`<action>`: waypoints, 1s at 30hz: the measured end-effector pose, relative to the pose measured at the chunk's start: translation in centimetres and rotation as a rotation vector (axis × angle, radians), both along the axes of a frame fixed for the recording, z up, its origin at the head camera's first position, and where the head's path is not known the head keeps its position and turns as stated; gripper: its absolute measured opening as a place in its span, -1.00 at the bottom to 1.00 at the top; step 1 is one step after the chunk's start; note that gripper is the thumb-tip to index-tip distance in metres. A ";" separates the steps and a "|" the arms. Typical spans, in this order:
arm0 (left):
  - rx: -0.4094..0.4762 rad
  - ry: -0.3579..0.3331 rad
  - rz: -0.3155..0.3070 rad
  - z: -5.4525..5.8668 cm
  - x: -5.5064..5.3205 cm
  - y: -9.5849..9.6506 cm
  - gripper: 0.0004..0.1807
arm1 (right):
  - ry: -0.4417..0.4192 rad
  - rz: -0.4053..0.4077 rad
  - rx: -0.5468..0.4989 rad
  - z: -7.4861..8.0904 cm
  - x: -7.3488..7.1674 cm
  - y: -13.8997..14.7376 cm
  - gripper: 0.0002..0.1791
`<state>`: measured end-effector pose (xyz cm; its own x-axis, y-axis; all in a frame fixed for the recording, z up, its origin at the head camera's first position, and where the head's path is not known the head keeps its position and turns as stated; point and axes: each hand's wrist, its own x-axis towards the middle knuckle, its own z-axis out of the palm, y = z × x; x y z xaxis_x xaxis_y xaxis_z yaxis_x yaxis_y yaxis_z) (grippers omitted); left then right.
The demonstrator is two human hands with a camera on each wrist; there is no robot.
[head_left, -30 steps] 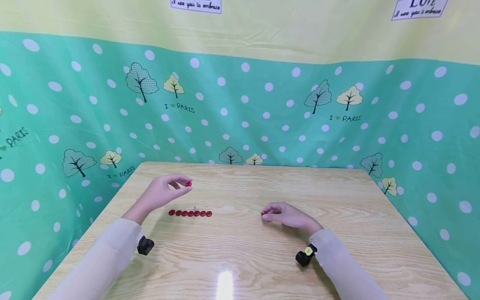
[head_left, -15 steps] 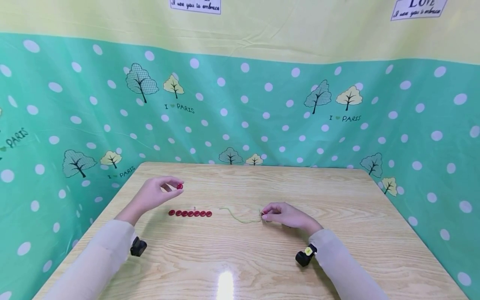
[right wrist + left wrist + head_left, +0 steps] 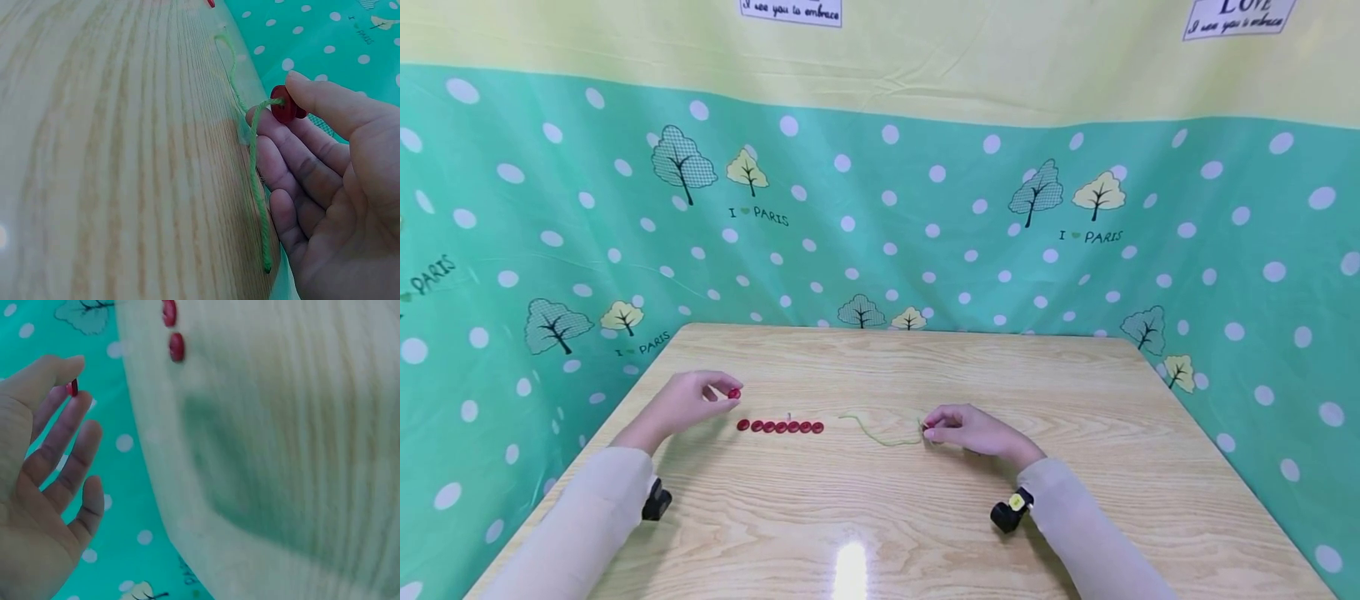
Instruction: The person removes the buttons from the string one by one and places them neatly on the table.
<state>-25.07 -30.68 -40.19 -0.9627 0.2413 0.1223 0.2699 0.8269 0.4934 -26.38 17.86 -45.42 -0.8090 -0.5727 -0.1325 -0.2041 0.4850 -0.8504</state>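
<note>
My left hand [image 3: 681, 406] pinches one red button [image 3: 734, 394] between thumb and index finger, above the table near the left end of a row of red buttons [image 3: 782, 427]. In the left wrist view that button [image 3: 72, 388] is seen edge-on, with the other fingers loosely spread. Over at the right, my right hand [image 3: 976, 431] pinches another red button [image 3: 284, 105] at the table. Green string [image 3: 253, 181] passes through this button; more red shows behind it, partly hidden by the thumb. The string's long part [image 3: 880, 440] lies curved on the table towards the row.
A small pale upright object [image 3: 789, 416] stands just behind the button row, too small to identify. The wooden table [image 3: 865, 500] reaches back to a green dotted curtain [image 3: 925, 250]. Black wrist cameras sit on both sleeves.
My left hand has moved left and down, towards the row's left end, carrying its button. The green string, earlier stretched faintly between the hands, now lies on the table. The right hand stays put.
</note>
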 end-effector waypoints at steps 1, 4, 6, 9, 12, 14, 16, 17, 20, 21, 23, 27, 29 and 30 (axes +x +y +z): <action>-0.010 -0.019 0.001 -0.2 0.0 -0.2 -0.69 | 0.000 0.000 0.001 0.0 0.0 0.0 -0.66; -0.032 -0.065 -0.005 -0.8 0.2 -0.8 -0.70 | -0.003 0.000 0.004 0.0 0.0 0.0 -0.66; -0.049 -0.086 -0.016 -1.2 0.3 -1.0 -0.71 | -0.005 -0.001 0.004 0.0 0.0 0.0 -0.66; -0.067 -0.110 -0.015 -1.7 0.4 -1.2 -0.74 | -0.005 -0.005 0.002 0.0 0.1 0.0 -0.66; -0.065 -0.142 -0.003 -2.2 0.4 -1.2 -0.76 | -0.007 -0.011 0.007 0.0 0.2 0.0 -0.66; -0.062 -0.163 0.004 -2.5 0.4 -1.3 -0.76 | -0.007 -0.013 0.009 0.0 0.2 0.0 -0.65; -0.056 -0.176 0.003 -2.8 0.5 -1.3 -0.76 | -0.007 -0.014 0.009 -0.1 0.2 0.0 -0.65; -0.054 -0.180 0.004 -2.9 0.5 -1.4 -0.76 | -0.006 -0.014 0.008 -0.1 0.2 -0.1 -0.65; -0.054 -0.175 -0.008 -3.3 0.4 -1.5 -0.75 | -0.006 -0.013 0.002 0.0 0.2 -0.1 -0.65; -0.053 -0.173 -0.006 -3.4 0.4 -1.5 -0.76 | -0.005 -0.012 0.001 0.0 0.2 -0.1 -0.65; -0.055 -0.163 -0.011 -3.5 0.4 -1.5 -0.76 | -0.006 -0.010 -0.001 0.0 0.2 -0.1 -0.66; -0.045 -0.157 -0.020 -3.5 0.4 -1.4 -0.75 | -0.005 -0.011 0.002 0.0 0.2 -0.1 -0.65; -0.036 -0.164 -0.014 -3.5 0.4 -1.4 -0.75 | -0.004 -0.011 0.003 0.0 0.2 -0.1 -0.64; -0.037 -0.164 -0.020 -3.5 0.4 -1.4 -0.75 | -0.003 -0.012 0.004 0.0 0.2 -0.1 -0.64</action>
<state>-24.64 -32.05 -43.70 -0.9641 0.2617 -0.0451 0.2047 0.8407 0.5014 -26.19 17.78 -45.39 -0.8152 -0.5627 -0.1374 -0.1958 0.4909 -0.8489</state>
